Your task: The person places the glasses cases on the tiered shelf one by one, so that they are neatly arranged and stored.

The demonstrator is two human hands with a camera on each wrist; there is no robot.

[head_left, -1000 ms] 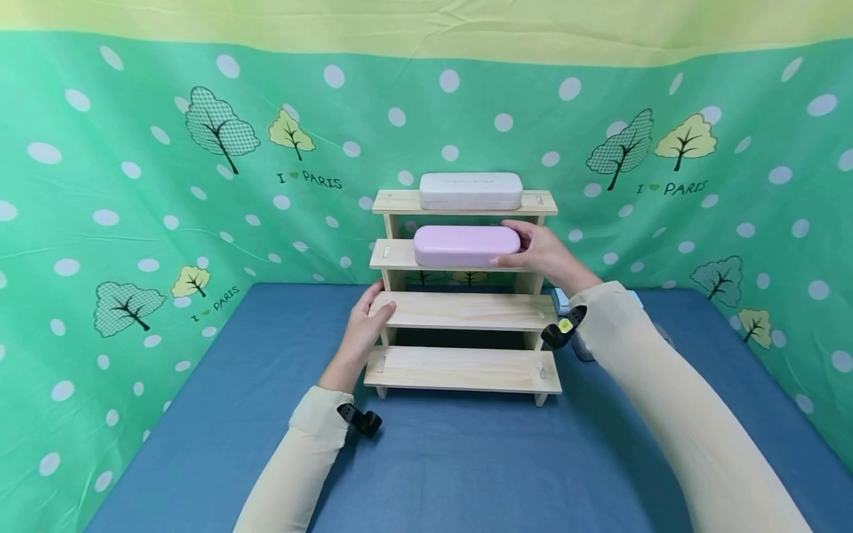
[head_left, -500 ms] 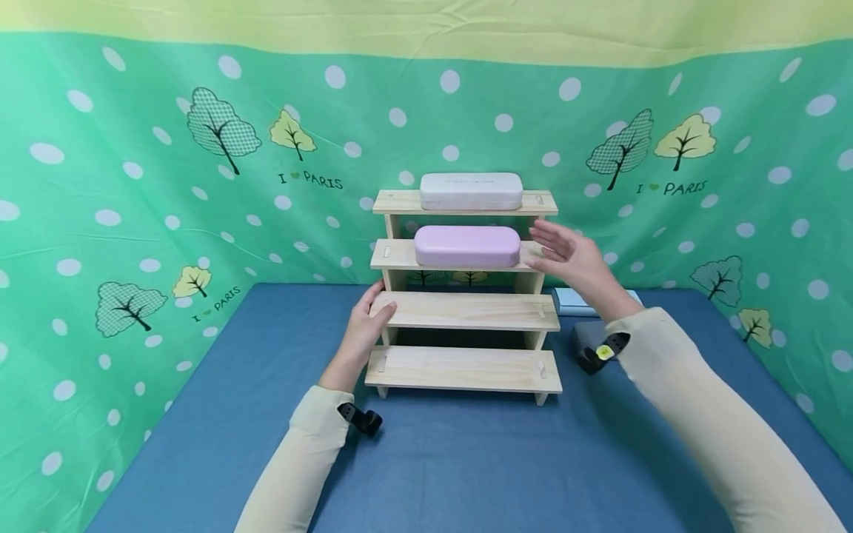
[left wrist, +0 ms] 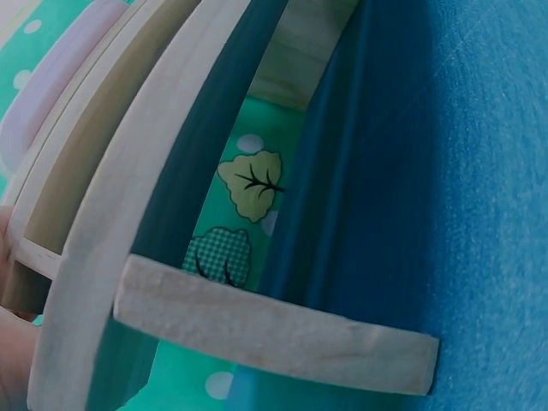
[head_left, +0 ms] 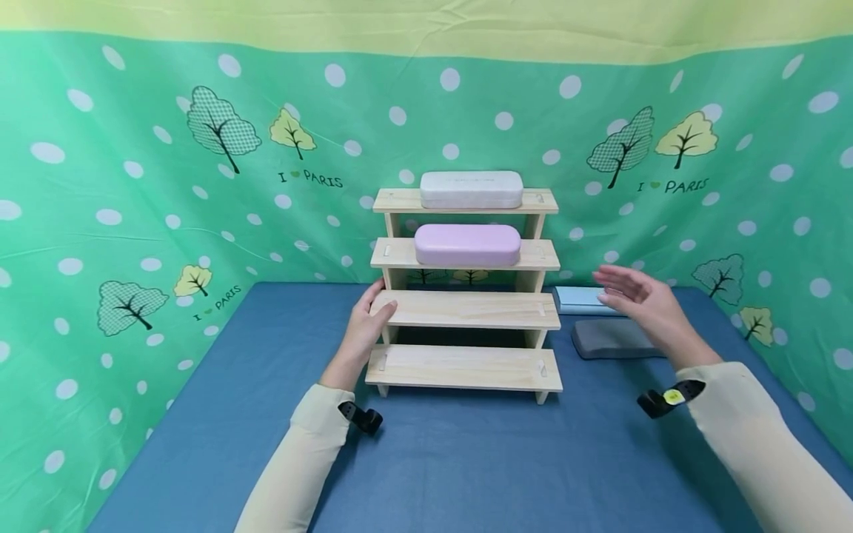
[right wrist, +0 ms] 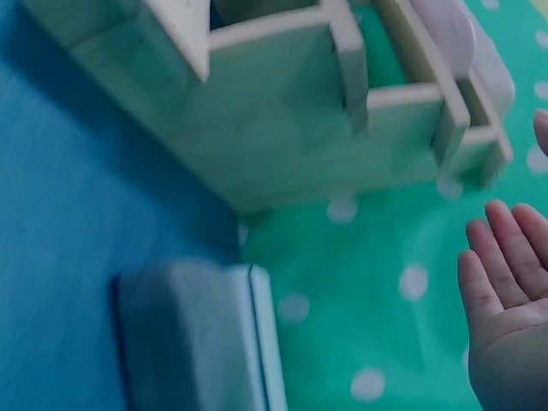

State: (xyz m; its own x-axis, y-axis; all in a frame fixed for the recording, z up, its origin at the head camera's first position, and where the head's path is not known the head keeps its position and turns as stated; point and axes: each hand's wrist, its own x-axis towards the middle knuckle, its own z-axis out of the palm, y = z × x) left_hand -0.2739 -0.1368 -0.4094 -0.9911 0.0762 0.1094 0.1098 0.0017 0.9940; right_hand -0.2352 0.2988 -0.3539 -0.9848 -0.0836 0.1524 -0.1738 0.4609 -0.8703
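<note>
My left hand (head_left: 365,326) grips the left end of a four-step wooden display rack (head_left: 466,309), thumb on top of the second tread from the bottom. A lilac glasses case (head_left: 468,245) lies on the second tread from the top, and a white one, the upper case (head_left: 471,190), on the top tread. My right hand (head_left: 643,303) is in the air right of the rack with fingers extended, holding nothing. In the head view it overlaps a light blue case (head_left: 578,300) and stands just beyond a grey glasses case (head_left: 609,339).
The rack stands on a blue cloth-covered table (head_left: 460,466). A green dotted curtain (head_left: 320,244) hangs close behind it and along both sides. The blue and grey cases lie on the cloth to the rack's right, the blue one farther back.
My right hand has let go of the lilac case and moved right and down, away from the rack. The lilac case stays on its tread; my left hand has not moved.
</note>
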